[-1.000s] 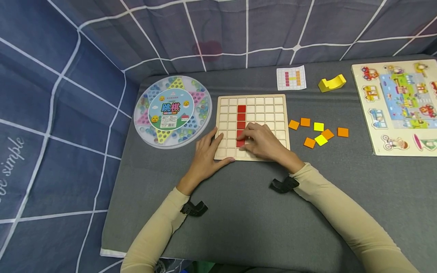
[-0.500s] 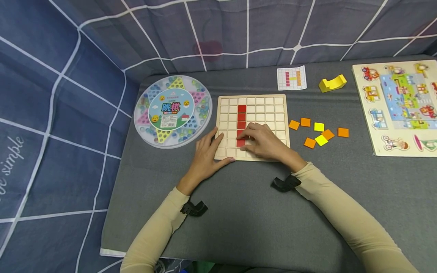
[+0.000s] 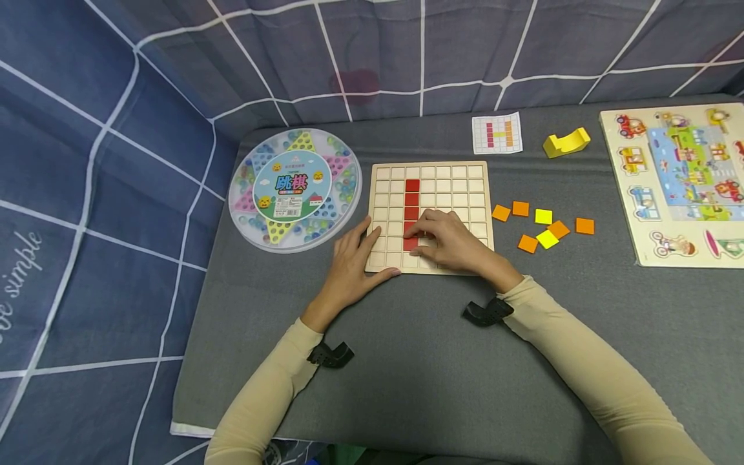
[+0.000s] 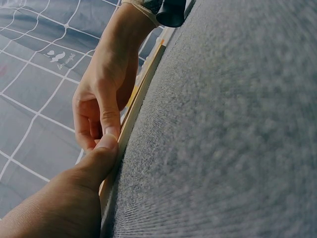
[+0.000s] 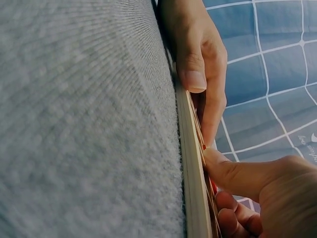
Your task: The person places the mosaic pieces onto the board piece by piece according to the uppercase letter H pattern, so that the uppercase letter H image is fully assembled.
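Observation:
A square wooden grid board (image 3: 459,173) lies on the grey table, with a column of red square tiles (image 3: 411,199) in its cells. My left hand (image 3: 345,261) rests along the board's left edge, fingers extended, thumb at the near-left corner. Over the lower end of the column, my right hand (image 3: 444,242) pinches the lowest red tile (image 3: 410,244) between thumb and curled fingers. The tile's right side is partly covered by that hand. In the right wrist view, my right thumb (image 5: 237,173) touches the board edge beside a sliver of red.
Loose orange tiles (image 3: 584,226) and two yellow tiles (image 3: 543,216) lie right of the board. Behind are a pattern card (image 3: 479,137) and a yellow curved block (image 3: 566,143). A round Chinese checkers box (image 3: 296,194) sits left, a picture puzzle board (image 3: 645,248) far right.

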A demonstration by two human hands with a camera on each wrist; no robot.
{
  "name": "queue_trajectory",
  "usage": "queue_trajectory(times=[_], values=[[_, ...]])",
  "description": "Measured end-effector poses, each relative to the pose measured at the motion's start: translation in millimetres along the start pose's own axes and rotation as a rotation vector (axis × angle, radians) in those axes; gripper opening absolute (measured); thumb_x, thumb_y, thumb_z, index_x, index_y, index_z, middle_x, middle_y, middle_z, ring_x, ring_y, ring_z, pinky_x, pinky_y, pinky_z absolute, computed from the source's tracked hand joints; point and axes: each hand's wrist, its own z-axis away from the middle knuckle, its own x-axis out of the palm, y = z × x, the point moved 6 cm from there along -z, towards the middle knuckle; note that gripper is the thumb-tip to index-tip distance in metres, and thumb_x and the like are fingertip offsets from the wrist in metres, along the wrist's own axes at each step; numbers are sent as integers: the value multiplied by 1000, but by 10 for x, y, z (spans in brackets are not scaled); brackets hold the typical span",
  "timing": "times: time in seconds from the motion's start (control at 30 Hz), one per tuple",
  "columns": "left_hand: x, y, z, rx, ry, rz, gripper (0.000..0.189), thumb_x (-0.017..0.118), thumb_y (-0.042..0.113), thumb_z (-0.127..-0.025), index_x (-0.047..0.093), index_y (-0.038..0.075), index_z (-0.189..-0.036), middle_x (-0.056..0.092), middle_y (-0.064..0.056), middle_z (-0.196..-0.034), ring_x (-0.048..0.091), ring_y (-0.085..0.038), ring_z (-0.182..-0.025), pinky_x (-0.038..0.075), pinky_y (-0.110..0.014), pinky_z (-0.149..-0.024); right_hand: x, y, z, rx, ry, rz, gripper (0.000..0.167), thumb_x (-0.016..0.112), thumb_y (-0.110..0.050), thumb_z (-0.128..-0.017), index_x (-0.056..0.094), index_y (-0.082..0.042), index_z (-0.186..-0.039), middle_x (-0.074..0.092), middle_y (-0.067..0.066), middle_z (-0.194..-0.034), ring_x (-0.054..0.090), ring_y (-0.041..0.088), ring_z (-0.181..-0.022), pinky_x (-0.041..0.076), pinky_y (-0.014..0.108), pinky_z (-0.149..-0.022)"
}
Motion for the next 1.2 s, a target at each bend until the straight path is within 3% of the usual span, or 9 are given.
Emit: queue_trajectory(times=[0.1, 0.3, 0.57, 0.87, 1.03, 1.2], values=[[8, 7, -5, 1, -2, 3, 91, 60, 66, -84, 42, 5, -148, 28, -18, -158, 35, -38, -138, 28, -55, -106, -7, 2, 12, -7, -2, 4, 25, 82, -19, -80, 74, -15, -104, 64, 1, -95, 50, 13, -79, 30, 35, -76], [26, 23, -17, 7, -1, 6, 92, 57, 68, -83, 42, 5, -148, 28, -18, -158, 35, -38, -138, 28, -56, -106, -25, 0, 37, -13, -7, 18, 25, 81, -20, -81, 74, -15, -105, 64, 1, -95, 50, 13, -80, 31, 35, -76], [81, 53, -49, 12, -9, -8, 88, 79, 49, -79, 43, 5, -147, 29, -18, -157, 36, -37, -137, 29, -55, -106, -74, 6, 99, 7, -37, 26, 27, 80, -20, -82, 73, -12, -107, 63, 3, -95, 51, 16, -83, 33, 38, -79], [102, 83, -73, 23, -2, 6, 89, 81, 44, -78, 43, 4, -147, 30, -19, -157, 36, -38, -137, 29, -55, -105, -270, 53, 234, -90, -1, -53, 28, 81, -13, -81, 73, -9, -109, 66, 5, -96, 55, 18, -84, 38, 31, -76], [82, 60, -55, 21, 0, 17, 89, 77, 49, -80, 41, 5, -149, 28, -19, -158, 35, -38, -138, 28, -56, -106, -519, 185, 406, -73, 80, -43, 30, 81, -6, -79, 72, -5, -108, 65, 8, -97, 55, 19, -83, 41, 29, -75], [21, -1, -8, 11, 25, 26, 92, 57, 69, -84, 42, 6, -149, 28, -18, -158, 34, -38, -139, 27, -57, -106, -773, 397, 600, 16, 141, -3, 31, 80, -3, -79, 71, -6, -109, 60, 8, -94, 51, 17, -80, 39, 28, -70]])
